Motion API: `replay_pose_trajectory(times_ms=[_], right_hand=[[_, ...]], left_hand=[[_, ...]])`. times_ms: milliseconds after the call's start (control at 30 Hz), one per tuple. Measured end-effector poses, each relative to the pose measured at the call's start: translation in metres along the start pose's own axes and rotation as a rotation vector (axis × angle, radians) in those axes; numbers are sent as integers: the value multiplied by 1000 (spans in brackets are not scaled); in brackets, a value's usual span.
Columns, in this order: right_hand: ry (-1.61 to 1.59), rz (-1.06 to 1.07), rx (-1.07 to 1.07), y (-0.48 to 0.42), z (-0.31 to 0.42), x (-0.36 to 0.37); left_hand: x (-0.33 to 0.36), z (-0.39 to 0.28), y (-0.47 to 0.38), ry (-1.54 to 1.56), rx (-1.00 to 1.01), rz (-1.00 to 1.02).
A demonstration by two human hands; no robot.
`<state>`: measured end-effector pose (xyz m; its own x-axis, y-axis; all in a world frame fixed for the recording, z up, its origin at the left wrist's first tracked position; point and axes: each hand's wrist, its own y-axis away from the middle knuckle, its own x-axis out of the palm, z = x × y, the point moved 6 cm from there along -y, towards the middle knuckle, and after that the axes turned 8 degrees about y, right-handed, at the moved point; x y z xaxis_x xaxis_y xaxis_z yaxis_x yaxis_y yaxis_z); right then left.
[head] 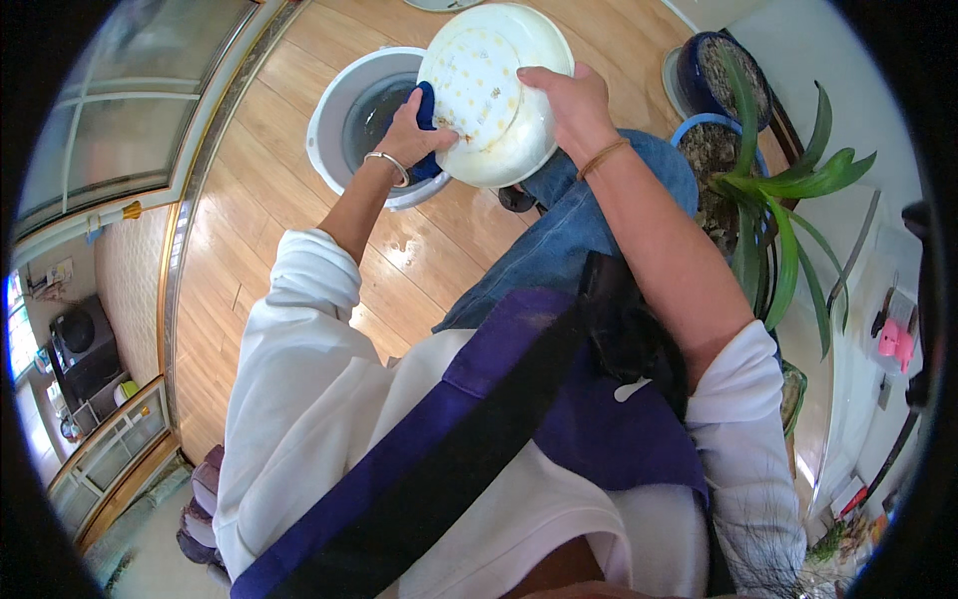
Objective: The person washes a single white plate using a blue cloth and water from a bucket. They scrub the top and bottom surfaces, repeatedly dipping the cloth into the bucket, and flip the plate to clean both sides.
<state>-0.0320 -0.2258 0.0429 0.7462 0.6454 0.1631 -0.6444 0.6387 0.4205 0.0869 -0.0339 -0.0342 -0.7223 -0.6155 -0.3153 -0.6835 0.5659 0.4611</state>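
Note:
Both of my hands hold a round white enamel-like dish (486,82), tilted so that a face with small yellow spots and brown stains shows. My left hand (412,135) grips its lower left edge with the thumb on the face, and a dark blue cloth (425,112) is bunched between that hand and the dish. On the opposite side, my right hand (576,101) clasps the rim, thumb on top; its other fingers are partly hidden. A pale grey plastic bucket (328,123) with dark-looking water (370,112) stands on the floor behind and left of the dish.
Wet spots shine on the wooden floor (408,251). Potted plants stand at the right, one with long green leaves (778,180) and one in a dark blue pot (685,75). Part of another round dish (441,3) shows at the top edge. A glazed sliding door (135,105) is at the left.

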Motion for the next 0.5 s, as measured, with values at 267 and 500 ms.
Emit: replay_pose_trajectory(times_ms=[267, 500], right_hand=[[-21, -11, -10, 2, 2, 1], [-6, -21, -7, 3, 4, 1]], left_hand=[[5, 4, -6, 16, -22, 58], [2, 7, -8, -8, 11, 52]])
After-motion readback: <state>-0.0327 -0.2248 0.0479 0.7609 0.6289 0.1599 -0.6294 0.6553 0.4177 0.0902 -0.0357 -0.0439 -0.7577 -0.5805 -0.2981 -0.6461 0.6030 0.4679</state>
